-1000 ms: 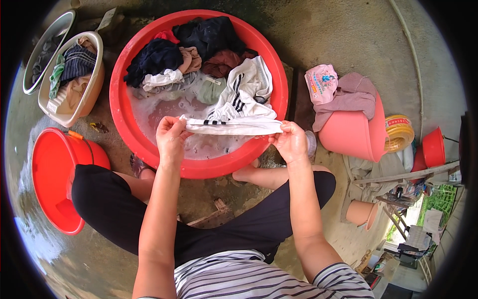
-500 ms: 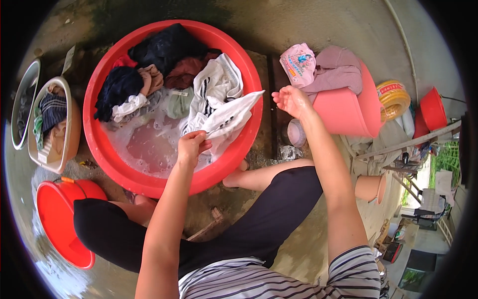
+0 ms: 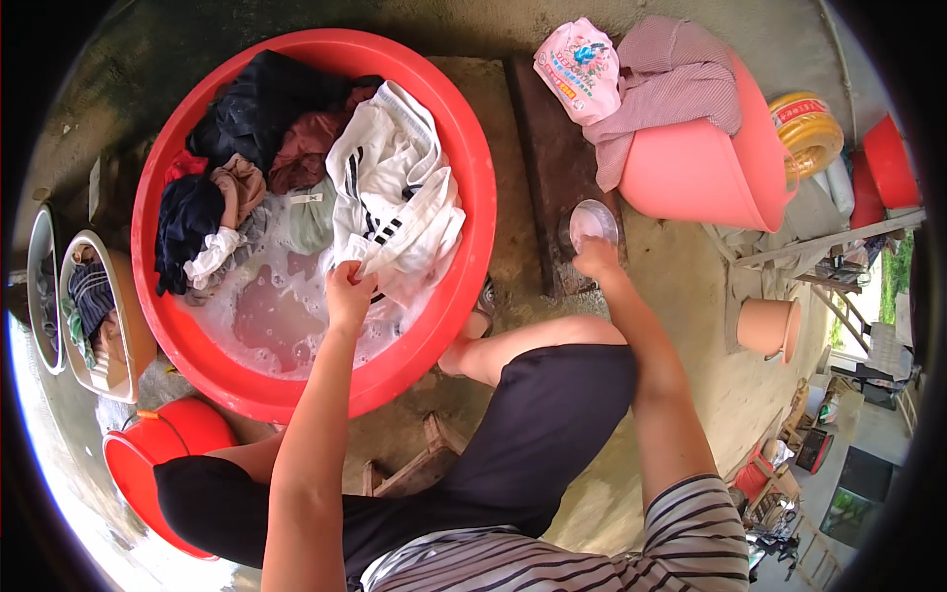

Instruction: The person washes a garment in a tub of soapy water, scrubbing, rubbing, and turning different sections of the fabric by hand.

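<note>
My left hand (image 3: 350, 296) is closed, pinching the near edge of a white garment (image 3: 395, 187) with black stripes. That garment lies bunched in the right part of a big red basin (image 3: 475, 187), over sudsy water (image 3: 281, 316). My right hand (image 3: 598, 259) is at a small round bowl (image 3: 594, 219) with pale contents, its bunched fingers dipping over the near rim. The fingertips are partly hidden, so what they grip cannot be made out. Dark clothes (image 3: 261, 104), a maroon cloth (image 3: 306, 148) and a pale green cloth (image 3: 311, 217) also lie in the basin.
Right of the basin, a dark plank (image 3: 552, 163) carries the bowl. Beyond it stand a pink tub (image 3: 700, 178) with a checked cloth (image 3: 671, 89) and a pink packet (image 3: 580, 74). A red bucket (image 3: 133, 464) and a beige basket (image 3: 128, 345) are on the left. A wooden stool (image 3: 429, 459) is near my legs.
My right hand has moved down from beside the basin to the small bowl. The white garment's raised corner now lies lower in the basin, with my left hand still pinching the cloth. The view has shifted.
</note>
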